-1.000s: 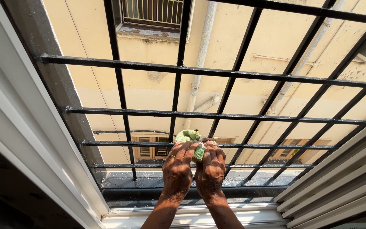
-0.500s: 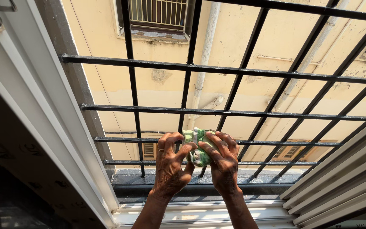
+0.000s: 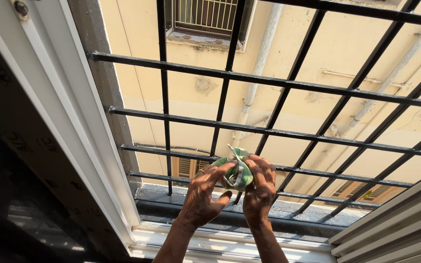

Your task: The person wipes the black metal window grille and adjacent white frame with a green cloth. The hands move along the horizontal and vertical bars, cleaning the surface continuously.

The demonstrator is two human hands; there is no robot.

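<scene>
Against the black window grille (image 3: pixel 288 87), a bunched green-and-white cloth (image 3: pixel 237 171) pinched between left hand (image 3: pixel 203 197) and right hand (image 3: pixel 259 190), fingers curled closed around it, apparently pressed on a vertical bar, both equally near.

A black metal window grille (image 3: pixel 288 87) of crossed vertical and horizontal bars covers the opening. A white window frame (image 3: pixel 98 160) borders it on the left and bottom. Beyond stands a sunlit cream building wall (image 3: pixel 200 92), stained, with drainpipes (image 3: pixel 261 58) and a barred window (image 3: pixel 208 17).
</scene>
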